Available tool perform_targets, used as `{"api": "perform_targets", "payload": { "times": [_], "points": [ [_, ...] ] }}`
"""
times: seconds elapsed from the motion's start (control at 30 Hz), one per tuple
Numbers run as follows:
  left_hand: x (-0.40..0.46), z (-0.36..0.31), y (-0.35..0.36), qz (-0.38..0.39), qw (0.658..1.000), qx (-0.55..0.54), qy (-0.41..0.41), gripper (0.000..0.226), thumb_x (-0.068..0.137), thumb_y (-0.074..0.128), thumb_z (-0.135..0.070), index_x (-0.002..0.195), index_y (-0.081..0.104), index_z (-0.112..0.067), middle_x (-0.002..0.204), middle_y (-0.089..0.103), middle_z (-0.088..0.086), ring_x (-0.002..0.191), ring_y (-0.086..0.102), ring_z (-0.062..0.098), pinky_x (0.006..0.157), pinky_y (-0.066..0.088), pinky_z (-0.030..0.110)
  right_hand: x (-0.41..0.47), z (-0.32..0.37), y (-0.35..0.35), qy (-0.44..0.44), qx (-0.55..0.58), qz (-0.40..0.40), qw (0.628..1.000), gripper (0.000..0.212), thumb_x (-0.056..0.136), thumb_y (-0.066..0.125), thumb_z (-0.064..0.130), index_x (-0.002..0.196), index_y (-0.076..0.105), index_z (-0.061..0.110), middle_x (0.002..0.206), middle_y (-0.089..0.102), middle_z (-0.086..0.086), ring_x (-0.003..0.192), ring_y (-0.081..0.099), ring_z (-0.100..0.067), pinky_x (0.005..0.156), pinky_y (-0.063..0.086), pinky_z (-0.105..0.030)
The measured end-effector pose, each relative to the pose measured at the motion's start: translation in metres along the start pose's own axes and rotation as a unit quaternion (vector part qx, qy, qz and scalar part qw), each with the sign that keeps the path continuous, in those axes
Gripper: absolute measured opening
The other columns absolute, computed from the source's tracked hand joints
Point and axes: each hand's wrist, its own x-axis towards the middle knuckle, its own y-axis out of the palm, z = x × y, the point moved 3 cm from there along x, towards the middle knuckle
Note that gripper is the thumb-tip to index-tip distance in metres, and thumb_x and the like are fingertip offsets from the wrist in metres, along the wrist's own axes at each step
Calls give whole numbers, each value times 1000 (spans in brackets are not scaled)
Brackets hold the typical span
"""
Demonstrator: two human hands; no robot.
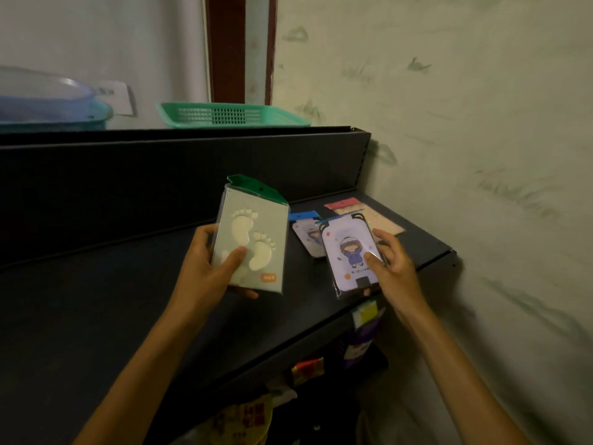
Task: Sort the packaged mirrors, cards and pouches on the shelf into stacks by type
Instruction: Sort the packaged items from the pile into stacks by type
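Sorting is midway: left hand (205, 264) grips a green-topped footprint package (252, 239) above the shelf (96, 316), right hand (390, 264) pinches a cartoon-girl package (348, 255) at the shelf's front edge. A matching blue-topped package (308, 234) and a red-topped flat item (369, 216), possibly a pouch, already lie at the right end; both held packages remain unplaced.

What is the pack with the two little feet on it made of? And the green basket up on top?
The pale green footprint pack, held in the left hand, looks like stiff card or plastic inside a clear glossy plastic sleeve: its edges shine, and the feet stand out raised. The green mesh basket looks like moulded plastic, matte, with rows of small holes in its side.
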Motion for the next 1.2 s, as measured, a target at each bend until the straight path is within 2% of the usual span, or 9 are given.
{"api": "perform_targets", "payload": {
  "times": [0.2,0.37,0.5,0.6,0.67,0.77,0.83,1.0,1.2],
  "points": [
    [20,1,0,-50,999,17,5,42,88,59,-12,125,41,-22,112,58,-8,87,70,8,52,58,34,62,-8,29,-16,-1,53,998,41,92,57,15,131,45,21,108,60,7,76,65,11,51,52,-15],
    [31,5,4,-95,995,25,-3,39,88,59,-11,122,42,-22,111,58,-8,85,70,9,51,58,35,104,-19,46,-18,-15,108,994,40,93,57,14,131,45,20,109,64,2,75,69,0,50,55,-24],
    [37,8,11,-135,991,28,-4,39,88,58,-10,122,42,-22,113,58,-6,87,71,12,52,58,35,127,-23,49,-22,-66,147,987,39,93,56,16,131,44,20,107,63,2,77,65,-4,52,55,-24],
    [39,10,19,-163,986,28,-12,40,88,58,-10,122,43,-24,114,58,-7,87,70,16,53,58,35,137,-30,48,-43,-131,166,976,39,92,58,20,129,46,18,118,64,-5,83,61,-7,58,47,-15],
    [40,14,27,-180,983,30,-26,40,88,58,-11,122,43,-25,112,59,-7,86,70,18,52,58,34,141,-30,44,-65,-185,177,965,39,91,60,24,127,48,19,121,61,-4,86,57,-7,63,45,-14],
    [38,18,36,-197,979,34,-49,38,88,59,-11,120,43,-25,111,59,-6,87,69,20,51,58,34,146,-26,41,-130,-293,177,931,47,88,63,29,131,46,19,129,53,-3,107,52,-13,88,46,-27],
    [36,21,38,-210,975,38,-57,37,88,59,-11,119,44,-26,110,59,-6,87,69,20,51,58,35,150,-20,40,-178,-321,187,911,48,88,62,31,132,45,20,132,50,-3,118,48,-18,100,40,-33],
    [33,26,38,-237,966,52,-86,37,89,60,-11,118,42,-26,106,57,-6,86,67,20,50,57,33,156,-8,48,-242,-338,249,875,44,89,60,35,130,48,24,132,50,1,121,44,-16,102,32,-29],
    [34,40,36,-266,948,88,-152,36,88,63,-15,117,44,-24,110,59,3,84,67,20,52,57,32,156,-13,60,-264,-362,267,853,45,90,57,39,132,46,27,134,49,2,121,43,-16,103,34,-33]
  ]
}}
